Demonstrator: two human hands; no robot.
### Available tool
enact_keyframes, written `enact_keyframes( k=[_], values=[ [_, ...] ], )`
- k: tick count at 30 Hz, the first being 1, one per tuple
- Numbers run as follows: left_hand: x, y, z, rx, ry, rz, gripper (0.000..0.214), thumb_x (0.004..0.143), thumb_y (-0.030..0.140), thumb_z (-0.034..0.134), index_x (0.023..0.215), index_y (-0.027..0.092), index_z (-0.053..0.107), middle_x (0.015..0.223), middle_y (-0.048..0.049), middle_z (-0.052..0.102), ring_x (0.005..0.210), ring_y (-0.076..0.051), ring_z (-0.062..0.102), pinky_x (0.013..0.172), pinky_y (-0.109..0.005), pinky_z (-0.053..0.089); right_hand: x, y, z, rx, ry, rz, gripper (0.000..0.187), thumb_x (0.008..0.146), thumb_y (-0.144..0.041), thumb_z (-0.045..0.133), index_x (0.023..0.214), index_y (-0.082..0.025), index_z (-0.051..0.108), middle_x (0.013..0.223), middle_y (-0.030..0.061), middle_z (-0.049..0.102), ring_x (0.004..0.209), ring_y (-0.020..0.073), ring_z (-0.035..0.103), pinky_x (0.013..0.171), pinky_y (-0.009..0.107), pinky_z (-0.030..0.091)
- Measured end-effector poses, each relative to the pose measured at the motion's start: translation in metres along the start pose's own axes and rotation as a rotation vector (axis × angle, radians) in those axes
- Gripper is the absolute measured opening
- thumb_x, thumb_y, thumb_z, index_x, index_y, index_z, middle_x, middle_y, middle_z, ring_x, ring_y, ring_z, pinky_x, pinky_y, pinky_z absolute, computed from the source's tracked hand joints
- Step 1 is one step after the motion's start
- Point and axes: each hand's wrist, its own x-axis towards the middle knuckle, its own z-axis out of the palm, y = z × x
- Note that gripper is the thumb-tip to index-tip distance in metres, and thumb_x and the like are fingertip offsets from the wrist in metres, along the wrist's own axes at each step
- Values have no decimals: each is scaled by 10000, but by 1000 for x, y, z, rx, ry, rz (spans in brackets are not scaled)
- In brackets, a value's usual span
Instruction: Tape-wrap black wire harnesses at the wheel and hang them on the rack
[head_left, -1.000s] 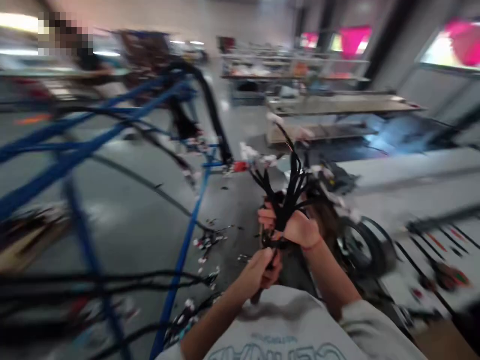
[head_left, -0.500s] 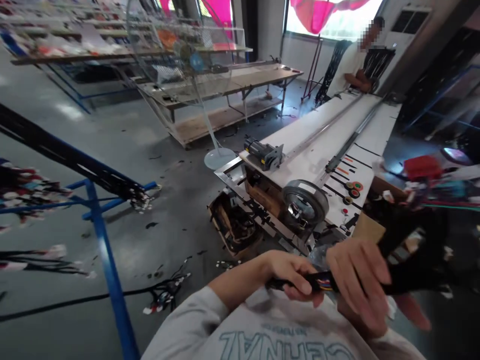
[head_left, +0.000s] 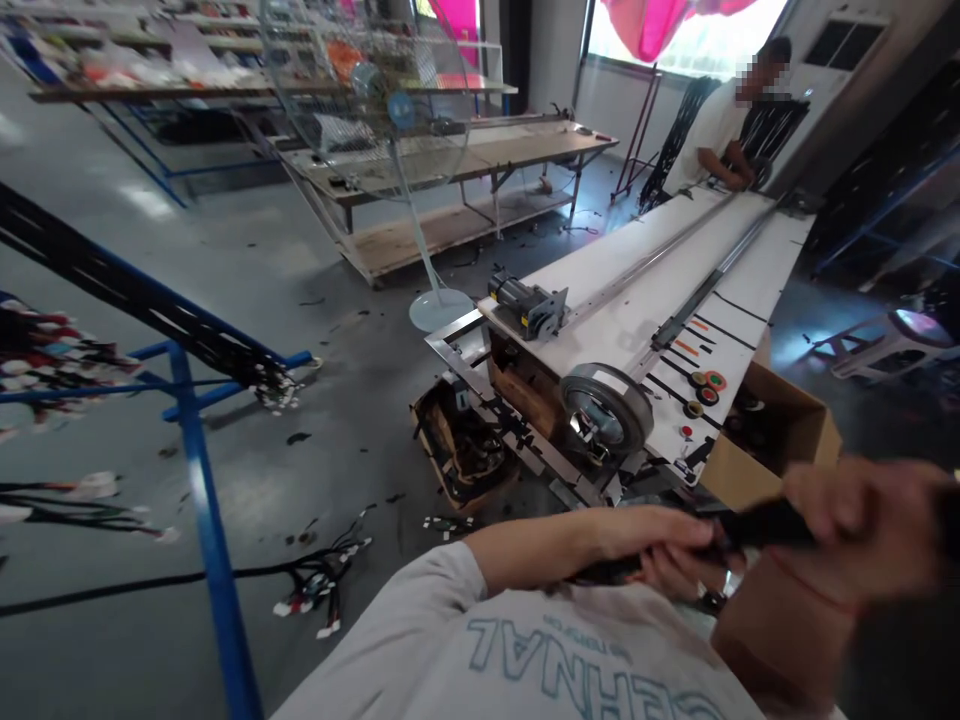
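Note:
A black-wrapped wiring harness [head_left: 769,524] stretches between my hands, low and right in the head view. My left hand [head_left: 679,545] is closed around it in front of my shirt. Farther right, my right hand [head_left: 862,515] is closed on the same harness and smeared by motion. Dark lengths run past my right hand to the picture's edge, too blurred to follow. An open cardboard box [head_left: 825,440] stands just beyond my right hand.
A long white bench [head_left: 675,270] carries a motor [head_left: 525,303], a wheel [head_left: 607,408] and tape rolls. A person [head_left: 712,140] works at its far end. A blue rack [head_left: 196,480] with harnesses stands left. A fan [head_left: 412,210] and a floor bin [head_left: 465,450] stand ahead.
Both hands have moved right, my right hand farther, widening the gap between them along the harness. The dark bundle and red thing at the right have left view, uncovering the box and a stool.

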Motion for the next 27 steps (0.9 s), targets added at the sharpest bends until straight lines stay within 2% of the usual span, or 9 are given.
enact_keyframes(
  k=[2, 5, 9, 13, 16, 18, 21, 24, 27],
  values=[
    [23, 6, -17, 96, 293, 59, 420, 843, 589, 639, 909, 184, 548, 609, 85, 266, 441, -50, 180, 386, -153, 129, 32, 20, -3, -279, 181, -30, 289, 660, -403, 805, 659, -236, 569, 484, -69, 480, 379, 96, 410, 374, 236, 358],
    [41, 5, -37, 461, 649, 4, 394, 918, 561, 554, 836, 179, 499, 641, 52, 401, 495, -69, 333, 437, -177, 241, 59, 49, -15, -719, 193, 248, 321, 574, -375, 829, 593, -184, 571, 452, -14, 523, 387, 138, 465, 383, 272, 372],
    [18, 8, -45, 364, 294, -67, 393, 860, 546, 649, 791, 177, 530, 602, 58, 310, 487, -75, 272, 422, -202, 188, 40, 59, -24, -334, -46, 311, 389, 563, -425, 867, 774, -184, 646, 548, -21, 572, 437, 126, 514, 417, 244, 409],
    [0, 29, -36, 76, -31, -111, 311, 755, 421, 769, 868, 154, 656, 574, 54, 293, 451, -61, 184, 386, -200, 63, 17, 53, -6, 517, -399, -33, 361, 654, -573, 801, 780, -287, 620, 463, -97, 445, 316, 71, 366, 344, 208, 344],
    [9, 37, -27, 16, -87, -186, 330, 724, 450, 758, 815, 146, 668, 564, 52, 296, 417, -45, 129, 359, -212, -20, 15, 43, 7, 709, -572, -219, 354, 744, -539, 740, 644, -275, 527, 356, -140, 262, 236, 39, 185, 304, 180, 270],
    [22, 36, -25, 49, -3, -108, 343, 781, 492, 696, 850, 160, 645, 580, 65, 277, 416, -41, 125, 354, -199, 6, 17, 34, 9, 528, -451, -106, 359, 795, -476, 715, 646, -252, 477, 354, -151, 220, 239, 33, 126, 297, 166, 243],
    [44, 30, -33, 381, 400, 102, 237, 936, 395, 547, 938, 164, 595, 622, 59, 380, 448, -48, 278, 402, -171, 211, 28, 34, 8, 176, -83, 41, 461, 771, -446, 747, 617, -218, 377, 383, -143, 246, 282, 33, 144, 298, 155, 230],
    [63, 24, -54, 941, 799, 189, 188, 968, 304, 520, 1004, 137, 600, 717, 12, 554, 606, -97, 499, 583, -208, 410, 48, 61, 5, -16, 256, 6, 593, 694, -527, 781, 564, -212, 294, 398, -124, 294, 312, 31, 238, 305, 157, 260],
    [69, 20, -73, 1363, 958, 141, 310, 980, 368, 504, 1141, 122, 601, 853, -83, 672, 807, -201, 633, 750, -289, 474, 63, 94, 2, -177, 471, 5, 601, 726, -583, 733, 558, -230, 276, 413, -111, 321, 328, 42, 309, 320, 183, 312]
  ],
)
